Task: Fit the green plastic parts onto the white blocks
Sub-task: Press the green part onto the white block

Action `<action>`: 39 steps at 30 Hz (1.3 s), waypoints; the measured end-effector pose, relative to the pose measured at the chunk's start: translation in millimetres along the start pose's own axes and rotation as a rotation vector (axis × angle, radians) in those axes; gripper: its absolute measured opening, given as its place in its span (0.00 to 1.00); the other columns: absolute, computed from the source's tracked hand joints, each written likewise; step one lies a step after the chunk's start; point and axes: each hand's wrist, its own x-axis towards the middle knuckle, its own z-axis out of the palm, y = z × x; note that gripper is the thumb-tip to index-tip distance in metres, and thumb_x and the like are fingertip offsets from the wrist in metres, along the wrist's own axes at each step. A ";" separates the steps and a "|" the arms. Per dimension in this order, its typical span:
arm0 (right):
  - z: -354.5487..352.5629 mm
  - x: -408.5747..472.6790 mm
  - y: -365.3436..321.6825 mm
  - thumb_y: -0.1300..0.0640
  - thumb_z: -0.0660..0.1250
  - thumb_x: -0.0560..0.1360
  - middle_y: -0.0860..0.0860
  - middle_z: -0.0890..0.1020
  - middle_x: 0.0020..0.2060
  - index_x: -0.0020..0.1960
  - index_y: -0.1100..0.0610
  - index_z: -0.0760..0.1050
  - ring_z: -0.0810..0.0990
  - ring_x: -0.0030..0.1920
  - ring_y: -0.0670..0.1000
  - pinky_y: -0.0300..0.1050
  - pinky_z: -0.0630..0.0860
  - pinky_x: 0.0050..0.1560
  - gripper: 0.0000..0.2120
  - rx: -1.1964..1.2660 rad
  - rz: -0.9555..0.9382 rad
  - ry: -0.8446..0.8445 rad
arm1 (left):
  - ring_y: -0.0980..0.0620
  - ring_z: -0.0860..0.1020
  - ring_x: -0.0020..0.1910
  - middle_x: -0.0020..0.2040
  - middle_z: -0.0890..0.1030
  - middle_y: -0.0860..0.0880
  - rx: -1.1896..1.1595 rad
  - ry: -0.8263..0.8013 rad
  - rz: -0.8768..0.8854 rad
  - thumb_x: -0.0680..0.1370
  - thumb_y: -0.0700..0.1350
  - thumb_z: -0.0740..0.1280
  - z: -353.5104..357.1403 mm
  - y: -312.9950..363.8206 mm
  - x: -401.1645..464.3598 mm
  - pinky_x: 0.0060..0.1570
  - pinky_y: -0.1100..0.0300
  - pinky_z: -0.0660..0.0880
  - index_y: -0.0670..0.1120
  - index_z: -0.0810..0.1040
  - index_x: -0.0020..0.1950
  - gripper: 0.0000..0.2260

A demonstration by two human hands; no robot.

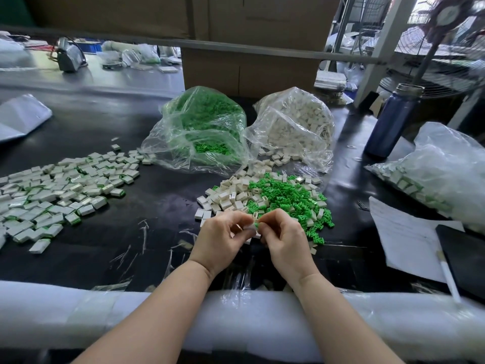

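Note:
My left hand (223, 239) pinches a small white block (252, 227) just above the black table. My right hand (284, 239) meets it from the right, its fingertips pinching a green part (256, 224) against the block; most of that part is hidden by the fingers. Just beyond my hands lies a mixed heap: loose white blocks (228, 195) on its left, loose green parts (291, 198) on its right. A wide spread of white blocks with green parts fitted (57, 190) covers the table at the left.
Two open clear bags stand behind the heap, one of green parts (202, 127), one of white blocks (296, 124). A blue bottle (393, 122), another bag (441, 169), papers (404, 232) and a black notebook (464, 256) lie at the right. White foam padding (236, 319) lines the near edge.

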 end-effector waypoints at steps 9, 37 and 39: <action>2.1 0.9 0.5 0.65 0.67 0.74 0.43 0.78 0.35 0.42 0.54 0.75 0.76 0.37 0.35 0.28 0.72 0.41 0.07 0.021 0.036 -0.027 | 0.48 0.81 0.40 0.44 0.82 0.47 -0.141 -0.063 -0.130 0.73 0.37 0.70 -1.1 -1.8 2.2 0.49 0.56 0.78 0.43 0.81 0.49 0.05; -1.9 0.6 -2.0 0.64 0.66 0.75 0.48 0.80 0.35 0.45 0.59 0.77 0.78 0.35 0.41 0.38 0.78 0.41 0.02 0.154 0.109 -0.045 | 0.60 0.80 0.33 0.35 0.81 0.51 -0.533 -0.015 -0.348 0.74 0.34 0.67 5.9 9.3 -5.3 0.35 0.69 0.76 0.48 0.79 0.42 0.09; -2.5 0.3 -2.8 0.64 0.66 0.75 0.50 0.80 0.35 0.45 0.59 0.77 0.78 0.35 0.44 0.41 0.79 0.41 0.02 0.182 0.136 -0.053 | 0.61 0.79 0.31 0.34 0.81 0.51 -0.543 -0.028 -0.348 0.74 0.33 0.67 5.9 10.6 -5.6 0.33 0.70 0.75 0.46 0.79 0.42 0.08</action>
